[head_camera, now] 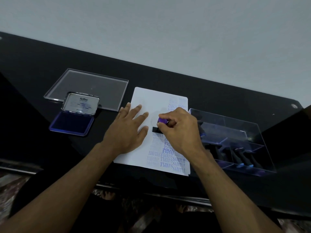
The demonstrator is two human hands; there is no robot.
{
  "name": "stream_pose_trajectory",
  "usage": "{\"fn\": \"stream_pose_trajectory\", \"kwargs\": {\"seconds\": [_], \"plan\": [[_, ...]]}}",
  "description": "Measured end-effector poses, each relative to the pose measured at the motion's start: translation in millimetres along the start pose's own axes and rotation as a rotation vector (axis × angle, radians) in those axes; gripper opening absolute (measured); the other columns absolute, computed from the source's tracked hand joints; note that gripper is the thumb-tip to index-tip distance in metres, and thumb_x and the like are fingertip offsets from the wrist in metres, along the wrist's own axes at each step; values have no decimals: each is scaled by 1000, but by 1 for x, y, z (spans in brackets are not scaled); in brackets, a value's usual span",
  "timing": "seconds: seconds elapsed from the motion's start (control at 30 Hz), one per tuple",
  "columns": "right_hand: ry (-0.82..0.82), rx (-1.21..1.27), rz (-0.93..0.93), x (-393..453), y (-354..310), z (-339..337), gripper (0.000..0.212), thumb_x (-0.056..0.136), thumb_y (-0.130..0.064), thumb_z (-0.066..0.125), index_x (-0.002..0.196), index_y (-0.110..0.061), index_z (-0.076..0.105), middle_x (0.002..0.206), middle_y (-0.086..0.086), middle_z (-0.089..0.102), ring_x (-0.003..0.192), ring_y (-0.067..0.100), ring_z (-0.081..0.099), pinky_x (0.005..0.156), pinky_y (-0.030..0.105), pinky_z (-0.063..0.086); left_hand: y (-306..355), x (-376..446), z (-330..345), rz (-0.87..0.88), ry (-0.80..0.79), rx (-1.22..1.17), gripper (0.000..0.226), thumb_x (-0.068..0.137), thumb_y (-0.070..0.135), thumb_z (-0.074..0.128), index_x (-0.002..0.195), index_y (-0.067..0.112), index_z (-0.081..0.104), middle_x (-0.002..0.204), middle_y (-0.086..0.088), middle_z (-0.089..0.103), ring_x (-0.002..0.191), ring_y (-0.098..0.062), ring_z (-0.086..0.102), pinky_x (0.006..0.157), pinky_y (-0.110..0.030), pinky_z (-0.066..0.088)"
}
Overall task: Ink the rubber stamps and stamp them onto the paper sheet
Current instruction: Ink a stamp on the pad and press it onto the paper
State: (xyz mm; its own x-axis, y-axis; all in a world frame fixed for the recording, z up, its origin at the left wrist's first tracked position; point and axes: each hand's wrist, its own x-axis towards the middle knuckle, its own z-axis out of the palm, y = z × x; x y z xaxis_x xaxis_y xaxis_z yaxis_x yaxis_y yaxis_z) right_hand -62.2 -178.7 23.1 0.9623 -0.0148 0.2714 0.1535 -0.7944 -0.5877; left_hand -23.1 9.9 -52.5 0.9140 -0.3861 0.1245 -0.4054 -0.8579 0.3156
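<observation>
A white paper sheet (152,96) lies in the middle of the black table, with several purple prints such as SAMPLE and FRAGILE along its right and lower parts. My left hand (128,130) lies flat on the sheet's left side, fingers spread. My right hand (179,130) grips a rubber stamp (159,125) by its purple knob; the stamp's black base sits on the paper near the sheet's middle. An open ink pad (71,123) with a blue pad and raised metal lid lies to the left.
A clear acrylic lid (90,84) lies flat behind the ink pad. At the right stands a clear compartment box (235,140) holding several more stamps. The black table's (218,93) front edge is near my body, and a pale wall lies beyond it.
</observation>
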Motion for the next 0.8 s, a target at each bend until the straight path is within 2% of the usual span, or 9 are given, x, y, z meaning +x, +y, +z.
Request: {"fn": "stream_pose_trajectory", "kwargs": {"seconds": [0.3, 0.8], "plan": [[-21, -15, 12, 0, -1, 0, 27, 85, -24, 75, 112, -18, 74, 102, 0, 67, 89, 12, 61, 87, 33, 56, -1, 1, 1, -9, 0, 0, 73, 92, 62, 16, 154, 29, 36, 166, -1, 21, 155, -30, 5, 125, -49, 11], [-50, -48, 10, 1, -3, 1, 29, 85, -24, 76, 113, -17, 74, 103, 1, 67, 90, 13, 61, 88, 35, 55, -1, 1, 2, -1, 5, 9, 73, 93, 61, 16, 154, 28, 36, 166, -2, 21, 155, -31, 5, 124, -47, 9]]}}
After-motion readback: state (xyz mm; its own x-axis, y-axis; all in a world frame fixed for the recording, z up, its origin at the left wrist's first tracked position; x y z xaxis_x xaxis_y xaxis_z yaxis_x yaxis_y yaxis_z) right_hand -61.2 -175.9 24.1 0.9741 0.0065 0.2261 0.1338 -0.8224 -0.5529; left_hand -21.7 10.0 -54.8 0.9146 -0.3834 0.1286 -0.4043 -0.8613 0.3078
